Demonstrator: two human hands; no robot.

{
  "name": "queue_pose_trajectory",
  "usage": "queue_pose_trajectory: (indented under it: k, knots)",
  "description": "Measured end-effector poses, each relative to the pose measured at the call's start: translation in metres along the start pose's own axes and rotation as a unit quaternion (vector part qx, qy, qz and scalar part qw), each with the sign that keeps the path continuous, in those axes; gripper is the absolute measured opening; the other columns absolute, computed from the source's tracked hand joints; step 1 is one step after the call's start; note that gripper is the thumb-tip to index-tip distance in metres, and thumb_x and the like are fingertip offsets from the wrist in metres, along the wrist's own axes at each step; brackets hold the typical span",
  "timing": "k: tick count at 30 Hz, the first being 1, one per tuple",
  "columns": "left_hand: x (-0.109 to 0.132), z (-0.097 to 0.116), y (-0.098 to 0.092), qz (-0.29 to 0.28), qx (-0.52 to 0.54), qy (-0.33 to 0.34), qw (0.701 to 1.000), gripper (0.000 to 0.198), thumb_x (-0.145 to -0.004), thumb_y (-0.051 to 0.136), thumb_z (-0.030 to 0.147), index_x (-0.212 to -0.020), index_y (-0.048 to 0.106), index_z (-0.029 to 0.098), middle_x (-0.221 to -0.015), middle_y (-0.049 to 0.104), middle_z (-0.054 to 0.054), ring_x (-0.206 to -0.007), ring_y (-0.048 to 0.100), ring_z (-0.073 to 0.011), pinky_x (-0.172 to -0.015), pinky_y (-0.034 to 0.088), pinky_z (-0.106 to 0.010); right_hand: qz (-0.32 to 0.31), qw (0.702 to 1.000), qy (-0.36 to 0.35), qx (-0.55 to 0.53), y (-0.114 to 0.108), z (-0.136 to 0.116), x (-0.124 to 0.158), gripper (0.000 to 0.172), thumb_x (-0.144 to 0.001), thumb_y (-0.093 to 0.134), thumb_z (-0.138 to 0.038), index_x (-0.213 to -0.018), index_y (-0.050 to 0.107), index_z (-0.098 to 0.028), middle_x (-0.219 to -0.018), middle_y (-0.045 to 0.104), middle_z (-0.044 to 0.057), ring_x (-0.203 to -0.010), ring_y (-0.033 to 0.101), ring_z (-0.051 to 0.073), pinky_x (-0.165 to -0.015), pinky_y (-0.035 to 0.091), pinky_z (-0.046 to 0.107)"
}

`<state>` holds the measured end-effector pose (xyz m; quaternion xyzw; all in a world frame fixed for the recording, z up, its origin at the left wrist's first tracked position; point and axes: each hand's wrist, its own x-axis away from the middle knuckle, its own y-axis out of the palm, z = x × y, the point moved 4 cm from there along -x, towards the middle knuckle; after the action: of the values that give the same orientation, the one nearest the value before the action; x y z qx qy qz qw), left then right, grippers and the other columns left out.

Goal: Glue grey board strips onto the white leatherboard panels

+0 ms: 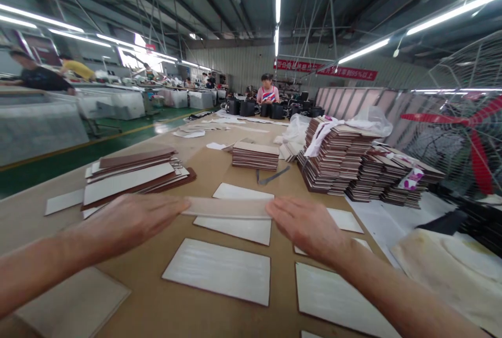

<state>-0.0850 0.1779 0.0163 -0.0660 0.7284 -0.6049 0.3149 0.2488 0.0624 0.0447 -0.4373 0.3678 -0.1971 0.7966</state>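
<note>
My left hand (143, 220) and my right hand (304, 223) grip opposite ends of a beige flat panel (229, 208), seen nearly edge-on above the table. Fingers of both hands are closed on its ends. Behind and below the panel lies a white-faced rectangular piece (243, 231) with dark edges, partly covered by it. Closer to me, another white rectangular piece (219, 270) lies flat, its surface streaked and shiny. Beneath my right forearm is a further white piece (333, 293), partly hidden by the arm.
Brown and white strips (129, 178) are piled at the left. A neat stack of panels (254, 156) stands ahead, with taller stacks (337, 155) to its right. A beige sheet (74, 301) lies near left. A large fan (470, 124) is at right; a person (267, 92) works at the far end.
</note>
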Motion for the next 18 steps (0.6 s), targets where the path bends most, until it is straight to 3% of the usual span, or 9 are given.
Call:
queue_pose_trajectory:
  k: [2, 5, 9, 13, 18]
  knots:
    - [-0.063, -0.027, 0.014, -0.028, -0.043, 0.008, 0.999, 0.040, -0.098, 0.044, 0.025, -0.127, 0.070, 0.032, -0.125, 0.075, -0.003, -0.104, 0.074, -0.0220, -0.090, 0.059, -0.035, -0.029, 0.998, 0.038, 0.043, 0.027, 0.050, -0.021, 0.023, -0.102, 0.052, -0.015, -0.119, 0.067, -0.014, -0.116, 0.075, 0.010, -0.104, 0.066, 0.021, -0.092, 0.050, 0.030]
    - [-0.155, -0.061, 0.039, -0.029, -0.075, -0.030, 0.996, 0.038, -0.097, 0.045, 0.020, -0.125, 0.070, 0.026, -0.121, 0.076, -0.007, -0.101, 0.074, -0.0230, -0.084, 0.059, -0.033, -0.084, 0.986, 0.117, 0.084, 0.072, 0.123, -0.047, 0.024, -0.104, 0.049, -0.020, -0.117, 0.069, -0.018, -0.114, 0.075, 0.008, -0.105, 0.065, 0.021, -0.091, 0.046, 0.029]
    - [-0.243, -0.098, 0.079, -0.009, -0.070, -0.054, 0.996, 0.035, -0.099, 0.045, 0.023, -0.121, 0.072, 0.024, -0.121, 0.075, -0.010, -0.109, 0.071, -0.0266, -0.092, 0.056, -0.037, -0.087, 0.970, 0.197, 0.109, 0.121, 0.197, -0.071, 0.029, -0.105, 0.042, -0.018, -0.120, 0.066, -0.014, -0.119, 0.072, 0.013, -0.106, 0.066, 0.024, -0.085, 0.046, 0.030]
    - [-0.290, -0.131, 0.127, 0.002, -0.049, -0.088, 0.995, 0.029, -0.101, 0.049, 0.026, -0.118, 0.073, 0.022, -0.119, 0.075, -0.010, -0.112, 0.069, -0.0256, -0.099, 0.054, -0.041, -0.102, 0.959, 0.237, 0.116, 0.163, 0.238, -0.084, 0.031, -0.104, 0.037, -0.014, -0.120, 0.063, -0.012, -0.120, 0.069, 0.015, -0.106, 0.066, 0.025, -0.085, 0.046, 0.030]
    - [-0.312, -0.152, 0.179, 0.000, -0.013, -0.093, 0.996, 0.032, -0.099, 0.062, 0.037, -0.124, 0.064, 0.017, -0.129, 0.065, -0.011, -0.114, 0.065, -0.0247, -0.100, 0.054, -0.050, -0.137, 0.951, 0.253, 0.109, 0.198, 0.259, -0.082, 0.033, -0.103, 0.036, -0.009, -0.124, 0.061, -0.012, -0.126, 0.065, 0.019, -0.113, 0.064, 0.024, -0.091, 0.047, 0.031]
